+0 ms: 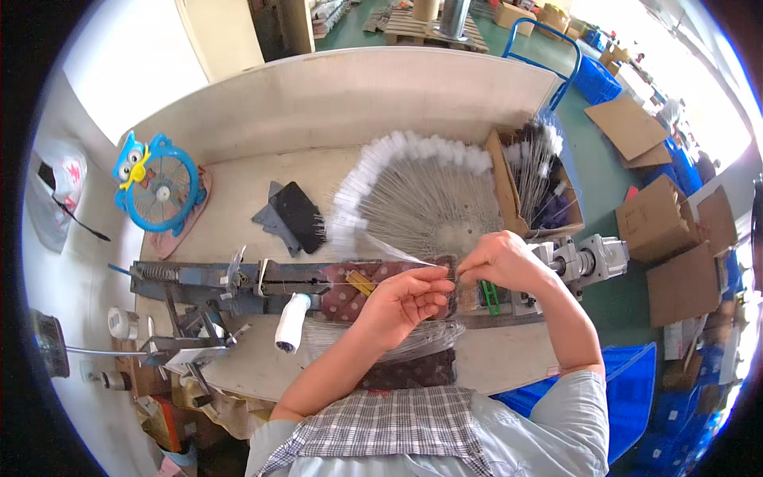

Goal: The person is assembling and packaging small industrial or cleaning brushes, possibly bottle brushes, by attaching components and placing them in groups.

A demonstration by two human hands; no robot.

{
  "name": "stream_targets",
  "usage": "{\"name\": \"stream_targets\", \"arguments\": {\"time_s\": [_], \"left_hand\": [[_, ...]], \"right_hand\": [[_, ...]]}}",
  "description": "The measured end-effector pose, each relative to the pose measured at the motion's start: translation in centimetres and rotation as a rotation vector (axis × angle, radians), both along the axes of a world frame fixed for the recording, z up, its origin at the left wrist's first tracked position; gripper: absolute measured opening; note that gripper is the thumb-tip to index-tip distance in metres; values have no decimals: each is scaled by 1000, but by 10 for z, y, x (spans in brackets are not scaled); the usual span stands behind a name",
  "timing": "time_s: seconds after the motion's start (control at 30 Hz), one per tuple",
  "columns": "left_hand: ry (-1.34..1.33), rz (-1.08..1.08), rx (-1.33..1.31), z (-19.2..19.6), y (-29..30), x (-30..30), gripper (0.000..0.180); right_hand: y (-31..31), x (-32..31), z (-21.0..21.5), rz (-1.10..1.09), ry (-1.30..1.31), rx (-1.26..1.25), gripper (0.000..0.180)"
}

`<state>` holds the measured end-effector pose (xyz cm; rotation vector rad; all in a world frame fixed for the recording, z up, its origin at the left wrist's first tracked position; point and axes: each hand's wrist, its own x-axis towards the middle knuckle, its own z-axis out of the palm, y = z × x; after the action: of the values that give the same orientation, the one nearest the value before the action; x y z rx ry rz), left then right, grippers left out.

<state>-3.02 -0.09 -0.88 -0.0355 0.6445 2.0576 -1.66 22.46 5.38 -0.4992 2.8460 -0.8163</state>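
My left hand point(404, 300) is closed, thumb and forefinger pinched together, above a long bench machine point(191, 277). A thin wire point(342, 283) runs from the machine toward this hand; whether the fingers hold it is unclear. My right hand point(505, 261) is just to the right, fingertips pinched close to the left hand's. What it grips is too small to make out. A thin white strip point(397, 251) ends near the fingertips. Beyond the hands, many thin wire brushes point(429, 183) with fluffy white tips lie fanned out. More bare wires point(389, 340) lie below my left hand.
A cardboard box point(499, 179) of wire brushes stands behind my right hand. A motor unit point(592, 258) sits at the machine's right end, a white roll point(292, 322) near its front. Left are a blue fan point(163, 191) and a black phone point(300, 216). A low panel point(334, 91) edges the table.
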Motion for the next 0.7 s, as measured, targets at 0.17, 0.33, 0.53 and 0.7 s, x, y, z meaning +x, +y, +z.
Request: {"name": "stream_targets", "arguments": {"time_s": [0.17, 0.33, 0.53, 0.7], "left_hand": [[65, 231, -14, 6, -33, 3, 33], [266, 492, -328, 13, -79, 41, 35], [53, 604, -667, -25, -128, 65, 30], [-63, 622, -268, -2, -133, 49, 41]], "right_hand": [[-39, -20, -8, 167, 21, -109, 16], [-80, -37, -18, 195, 140, -245, 16], [-141, -45, -45, 201, 398, -241, 10], [-157, -45, -52, 166, 394, -177, 6]]}}
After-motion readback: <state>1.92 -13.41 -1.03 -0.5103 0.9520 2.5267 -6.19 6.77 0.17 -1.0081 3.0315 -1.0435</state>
